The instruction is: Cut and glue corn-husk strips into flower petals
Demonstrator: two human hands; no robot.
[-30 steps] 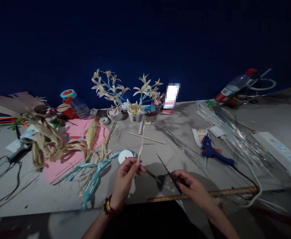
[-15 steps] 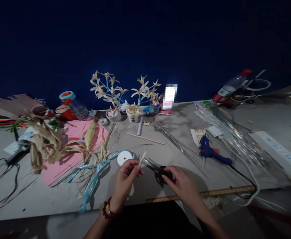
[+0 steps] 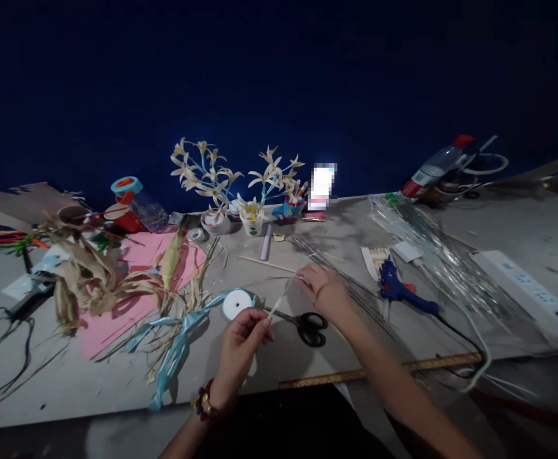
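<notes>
My left hand (image 3: 244, 341) is closed, pinching a thin pale strip (image 3: 279, 305) that looks like dried husk between thumb and fingertips. Just right of it, black-handled scissors (image 3: 311, 329) lie on the table, their blades pointing towards my left hand. My right hand (image 3: 324, 290) reaches beyond the scissors, over a bundle of thin metal wires (image 3: 350, 287) and the end of a thin wooden stick (image 3: 265, 262). Its fingers are bent and smeared, so I cannot tell whether they grip anything. Beside my left hand lies a white spool (image 3: 237, 305) with light-blue ribbon (image 3: 183, 338).
Dried corn husks (image 3: 85, 261) and pink paper (image 3: 102, 328) cover the left side. Pale husk flowers in cups (image 3: 253, 222) stand at the back. On the right are a blue glue gun (image 3: 403, 293), a power strip (image 3: 522, 290) and a wrapped wire bundle (image 3: 436, 255).
My right hand has left the scissors lying on the table and moved forward to the wires and stick. My left hand keeps the strip in nearly the same place.
</notes>
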